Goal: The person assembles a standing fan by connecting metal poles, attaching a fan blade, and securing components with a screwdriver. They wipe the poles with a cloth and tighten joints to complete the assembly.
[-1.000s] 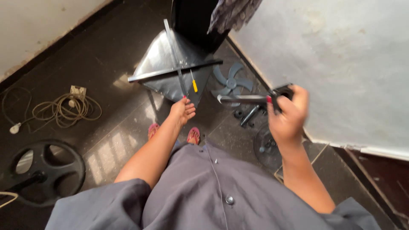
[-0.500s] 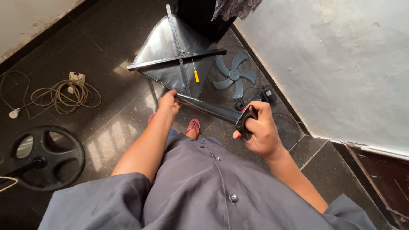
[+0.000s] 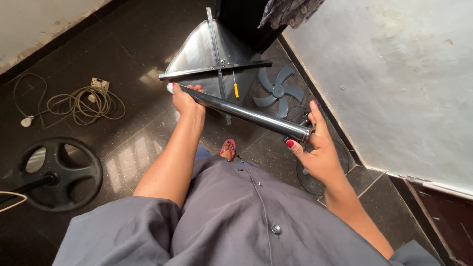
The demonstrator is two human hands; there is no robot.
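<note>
A long shiny dark metal pole runs across in front of me, held at both ends. My left hand grips its far left end, which has a white cap. At the pole's right end my right hand holds it where a black fitting sits, thumb and fingers around it. I stand over a dark tiled floor in a grey buttoned garment, with a red sandal showing below the pole.
A metal sheet with crossed bars and a yellow-handled screwdriver lie ahead. A grey fan blade and wire grille lie by the white wall. A round black base and coiled cable with socket lie left.
My left hand has closed on the pole's left end and raised it. The right hand has shifted its grip at the black fitting, and the pole now sits higher and more level.
</note>
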